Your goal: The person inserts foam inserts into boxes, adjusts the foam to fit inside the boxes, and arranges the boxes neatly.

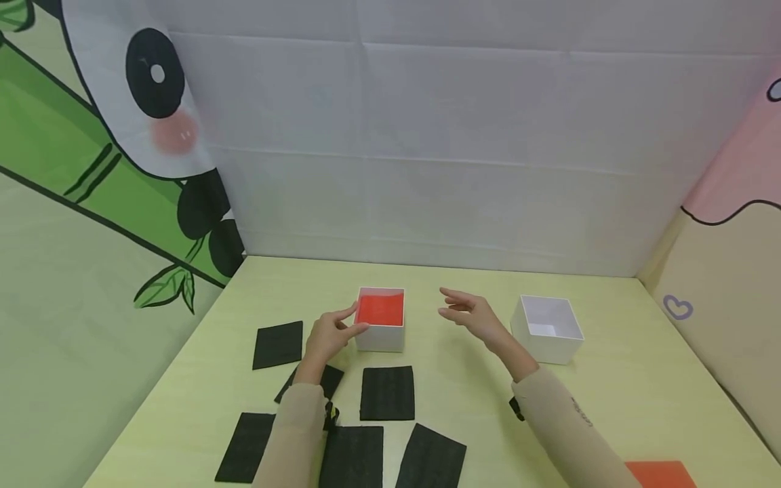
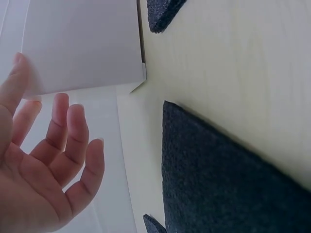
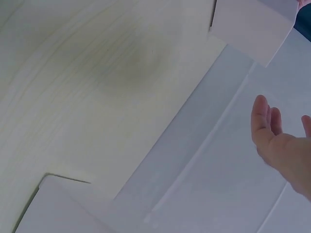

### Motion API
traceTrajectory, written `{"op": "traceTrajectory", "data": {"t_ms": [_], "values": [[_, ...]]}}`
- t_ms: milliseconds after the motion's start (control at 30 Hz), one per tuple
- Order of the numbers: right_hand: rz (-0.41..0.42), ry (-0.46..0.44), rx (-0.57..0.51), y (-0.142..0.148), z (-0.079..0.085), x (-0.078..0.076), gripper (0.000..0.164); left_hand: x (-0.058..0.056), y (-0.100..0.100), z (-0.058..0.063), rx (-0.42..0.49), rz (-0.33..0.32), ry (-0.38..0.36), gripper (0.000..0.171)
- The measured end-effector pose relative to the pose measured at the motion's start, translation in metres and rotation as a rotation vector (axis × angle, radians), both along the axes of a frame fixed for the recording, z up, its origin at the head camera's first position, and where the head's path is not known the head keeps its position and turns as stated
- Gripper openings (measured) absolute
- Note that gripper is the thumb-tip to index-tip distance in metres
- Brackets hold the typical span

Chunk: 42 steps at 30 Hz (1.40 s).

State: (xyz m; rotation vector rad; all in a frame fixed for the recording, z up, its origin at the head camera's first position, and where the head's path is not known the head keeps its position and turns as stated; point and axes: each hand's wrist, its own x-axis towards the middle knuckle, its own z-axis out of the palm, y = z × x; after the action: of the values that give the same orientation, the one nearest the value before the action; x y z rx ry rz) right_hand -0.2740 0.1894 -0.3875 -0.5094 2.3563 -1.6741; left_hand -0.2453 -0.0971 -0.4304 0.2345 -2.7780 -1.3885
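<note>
My left hand (image 1: 329, 333) is at the near left corner of a white box (image 1: 379, 339), its thumb at the front wall and its index fingertip by the left rim. A red sheet (image 1: 381, 309) lies inside that box. In the left wrist view the thumb overlaps the box wall (image 2: 82, 48), while the other fingers are loosely bent and spread beside it. Over the table to the right of this box hovers my right hand (image 1: 472, 315), with relaxed fingers pointing left and nothing between them. A second white box (image 1: 552, 346) stands beyond the right wrist.
Several black foam squares (image 1: 387, 394) lie about the near left and middle of the table (image 1: 616, 379). Part of an orange-red sheet (image 1: 662, 474) shows at the bottom right, beside the right sleeve. A white cloth backdrop (image 1: 427, 203) rises along the table's far edge.
</note>
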Motion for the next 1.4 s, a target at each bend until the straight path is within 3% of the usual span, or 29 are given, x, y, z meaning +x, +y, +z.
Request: {"op": "traceTrajectory", "data": {"t_ms": [500,667,1000,1400], "values": [[0.072,0.101,0.029,0.023,-0.006,0.023,0.053,0.002,0.001,0.002,0.010,-0.006,-0.010,0.065],[0.108,0.224,0.055,0.029,-0.012,0.031,0.050,0.001,0.001,0.002,0.012,-0.008,-0.007,0.065],[0.099,0.458,0.137,0.037,-0.018,0.052,0.049,0.000,-0.001,0.000,0.013,-0.010,-0.003,0.067],[0.104,0.652,0.222,0.051,-0.022,0.071,0.048,0.001,-0.001,-0.001,0.012,-0.013,-0.005,0.065]]}}
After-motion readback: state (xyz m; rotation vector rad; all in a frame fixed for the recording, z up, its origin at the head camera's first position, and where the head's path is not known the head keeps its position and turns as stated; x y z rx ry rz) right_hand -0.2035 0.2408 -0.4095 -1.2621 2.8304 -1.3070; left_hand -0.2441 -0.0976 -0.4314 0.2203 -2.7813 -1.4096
